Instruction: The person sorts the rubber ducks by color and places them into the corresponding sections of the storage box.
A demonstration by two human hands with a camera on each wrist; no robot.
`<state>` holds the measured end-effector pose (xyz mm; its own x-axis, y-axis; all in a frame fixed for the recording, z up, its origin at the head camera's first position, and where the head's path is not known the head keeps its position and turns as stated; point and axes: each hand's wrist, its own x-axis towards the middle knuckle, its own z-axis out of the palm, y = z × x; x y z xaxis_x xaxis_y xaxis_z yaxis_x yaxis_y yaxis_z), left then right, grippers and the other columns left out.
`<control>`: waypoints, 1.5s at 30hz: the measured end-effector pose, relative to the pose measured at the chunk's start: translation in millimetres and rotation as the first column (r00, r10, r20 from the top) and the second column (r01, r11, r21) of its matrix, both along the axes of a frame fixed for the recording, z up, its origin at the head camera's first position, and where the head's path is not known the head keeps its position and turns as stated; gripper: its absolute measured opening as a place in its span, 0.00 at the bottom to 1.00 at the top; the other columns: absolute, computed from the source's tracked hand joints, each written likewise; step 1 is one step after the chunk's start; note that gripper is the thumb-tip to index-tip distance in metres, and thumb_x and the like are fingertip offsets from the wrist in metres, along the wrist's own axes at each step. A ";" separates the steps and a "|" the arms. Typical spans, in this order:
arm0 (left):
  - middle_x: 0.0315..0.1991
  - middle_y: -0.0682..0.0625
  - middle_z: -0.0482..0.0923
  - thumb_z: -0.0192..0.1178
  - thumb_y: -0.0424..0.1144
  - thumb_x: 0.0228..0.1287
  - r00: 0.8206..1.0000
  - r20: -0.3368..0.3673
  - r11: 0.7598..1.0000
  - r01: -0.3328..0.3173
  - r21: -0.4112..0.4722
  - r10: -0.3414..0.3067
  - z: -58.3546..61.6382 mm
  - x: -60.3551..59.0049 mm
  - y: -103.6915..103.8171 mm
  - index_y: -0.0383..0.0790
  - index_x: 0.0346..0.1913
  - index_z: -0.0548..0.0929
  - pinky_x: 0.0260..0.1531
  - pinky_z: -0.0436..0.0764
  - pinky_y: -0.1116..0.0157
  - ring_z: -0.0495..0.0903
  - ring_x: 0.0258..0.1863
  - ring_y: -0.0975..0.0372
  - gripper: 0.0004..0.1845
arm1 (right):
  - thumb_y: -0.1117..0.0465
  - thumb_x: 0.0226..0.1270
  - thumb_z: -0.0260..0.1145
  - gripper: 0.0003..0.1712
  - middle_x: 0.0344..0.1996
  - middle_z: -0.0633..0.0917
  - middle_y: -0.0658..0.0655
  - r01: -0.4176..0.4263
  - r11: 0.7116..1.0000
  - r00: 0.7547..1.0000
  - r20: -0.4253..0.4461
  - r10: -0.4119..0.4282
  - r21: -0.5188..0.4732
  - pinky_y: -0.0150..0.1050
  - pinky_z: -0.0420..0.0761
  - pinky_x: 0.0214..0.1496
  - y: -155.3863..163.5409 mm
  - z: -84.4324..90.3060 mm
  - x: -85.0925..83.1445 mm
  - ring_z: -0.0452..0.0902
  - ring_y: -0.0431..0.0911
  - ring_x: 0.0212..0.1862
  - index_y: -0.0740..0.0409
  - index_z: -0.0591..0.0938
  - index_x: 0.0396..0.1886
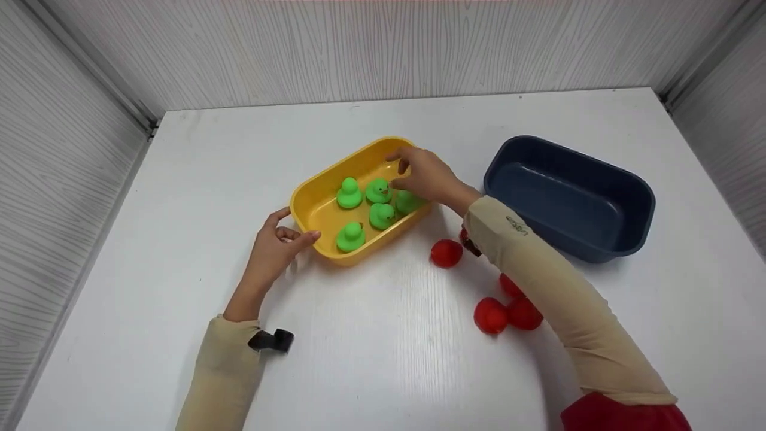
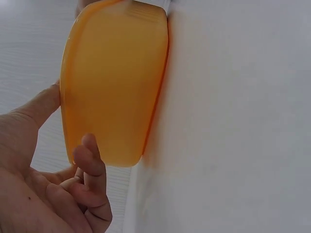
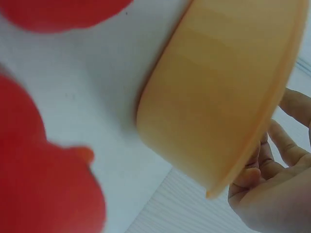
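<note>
In the head view a yellow tub (image 1: 326, 222) stands on the table, tilted across the view, with several green rubber ducks (image 1: 350, 237) inside. My left hand (image 1: 272, 248) holds the tub's left end, thumb and a finger at the rim. The left wrist view shows its other fingers bent beside the tub's outer wall (image 2: 114, 87). Over the tub's right end is my right hand (image 1: 426, 175), fingers spread and loosely bent above the ducks, nothing visible between them. It partly covers the rightmost duck (image 1: 407, 202).
Several red rubber ducks (image 1: 491, 315) lie right of the tub, some hidden beneath the right forearm; one shows an orange beak (image 3: 83, 154) in the right wrist view. A dark blue tub (image 1: 568, 200) stands at the right. Pale panels (image 1: 359, 51) enclose the white table (image 1: 371, 347).
</note>
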<state>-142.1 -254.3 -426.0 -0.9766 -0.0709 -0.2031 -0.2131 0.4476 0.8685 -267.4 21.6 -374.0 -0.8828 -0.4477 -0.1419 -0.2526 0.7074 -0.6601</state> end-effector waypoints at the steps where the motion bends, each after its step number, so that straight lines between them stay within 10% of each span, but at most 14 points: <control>1: 0.33 0.51 0.76 0.65 0.57 0.58 1.000 -0.006 1.000 -0.009 -0.013 0.009 0.7 -0.1 0.1 0.42 0.74 0.56 0.30 0.71 0.71 0.73 0.30 0.61 0.47 | 0.60 0.64 0.67 0.29 0.48 0.78 0.62 0.005 1.000 1.000 -0.002 -0.005 -0.009 0.40 0.71 0.50 3.0 2.7 0.3 0.69 0.50 0.46 0.57 0.73 0.65; 10: 0.29 0.54 0.73 0.66 0.48 0.60 0.985 -0.149 0.996 -0.082 0.030 0.086 23.0 7.8 9.0 0.45 0.71 0.63 0.29 0.69 0.73 0.69 0.27 0.65 0.38 | 0.59 0.65 0.67 0.28 0.47 0.77 0.60 0.094 0.990 0.993 -0.057 -0.100 -0.102 0.35 0.69 0.41 40.2 26.5 1.7 0.66 0.48 0.40 0.52 0.73 0.65; 22: 0.32 0.52 0.74 0.68 0.40 0.59 0.973 -0.232 0.992 0.035 0.124 -0.005 43.4 28.4 38.1 0.46 0.70 0.63 0.28 0.71 0.73 0.71 0.25 0.65 0.37 | 0.50 0.65 0.67 0.36 0.50 0.75 0.58 0.213 0.948 0.966 -0.092 -0.240 -0.238 0.31 0.71 0.42 105.9 47.4 17.0 0.67 0.45 0.45 0.45 0.66 0.70; 32: 0.32 0.51 0.75 0.68 0.36 0.57 0.956 -0.267 0.971 0.172 0.166 -0.124 49.7 21.7 65.1 0.48 0.70 0.65 0.28 0.72 0.71 0.72 0.25 0.62 0.37 | 0.47 0.67 0.63 0.33 0.44 0.75 0.43 0.283 0.909 0.919 -0.186 -0.349 -0.306 0.30 0.69 0.43 174.3 61.3 34.1 0.70 0.38 0.43 0.42 0.66 0.70; 45: 0.33 0.50 0.78 0.71 0.43 0.54 0.922 -0.301 0.944 0.296 0.144 -0.243 50.0 9.7 103.0 0.45 0.69 0.66 0.34 0.75 0.68 0.74 0.27 0.57 0.39 | 0.51 0.67 0.63 0.31 0.44 0.74 0.38 0.473 0.778 0.823 -0.107 -0.557 -0.414 0.29 0.66 0.41 255.8 54.2 59.4 0.67 0.36 0.43 0.40 0.68 0.69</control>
